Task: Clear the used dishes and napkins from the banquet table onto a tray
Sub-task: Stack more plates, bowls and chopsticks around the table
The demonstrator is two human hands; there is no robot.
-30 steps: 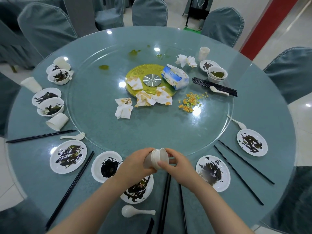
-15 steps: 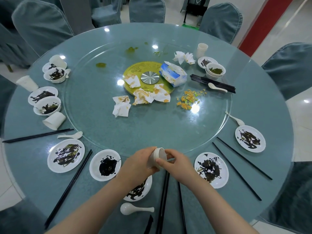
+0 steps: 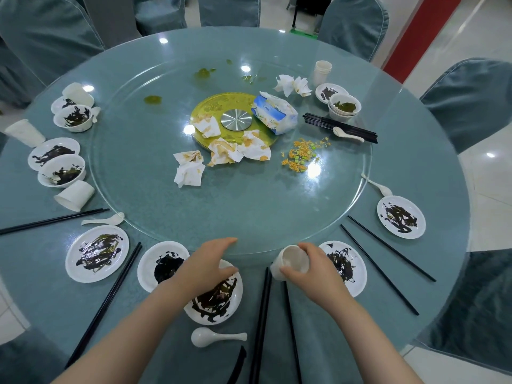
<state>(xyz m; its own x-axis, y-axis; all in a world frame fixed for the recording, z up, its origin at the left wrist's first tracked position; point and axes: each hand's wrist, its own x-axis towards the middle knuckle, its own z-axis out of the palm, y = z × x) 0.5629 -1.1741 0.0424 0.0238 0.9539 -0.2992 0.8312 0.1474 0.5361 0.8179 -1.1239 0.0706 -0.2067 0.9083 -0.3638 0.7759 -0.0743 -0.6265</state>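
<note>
My right hand (image 3: 310,270) grips a white paper cup (image 3: 292,261) just above the near table edge, beside a sauce-smeared plate (image 3: 350,266). Spread and holding nothing, my left hand (image 3: 209,261) hovers over another dirty plate (image 3: 219,299). Two more dirty plates (image 3: 162,266) (image 3: 97,253) lie to the left. A white spoon (image 3: 213,336) and black chopsticks (image 3: 261,314) lie near me. Stained napkins (image 3: 189,169) sit on the glass turntable (image 3: 249,206). No tray is in view.
Bowls (image 3: 62,170), plates and tipped cups (image 3: 74,195) line the left edge. At the far right stand stacked cups (image 3: 322,72), bowls (image 3: 345,106) and chopsticks (image 3: 339,127). A tissue pack (image 3: 274,113) and food scraps (image 3: 300,155) lie on the turntable. Covered chairs (image 3: 353,26) ring the table.
Both hands held the cup together before. Now my left hand has let go and moved left over the plate, while my right hand carries the cup to the right.
</note>
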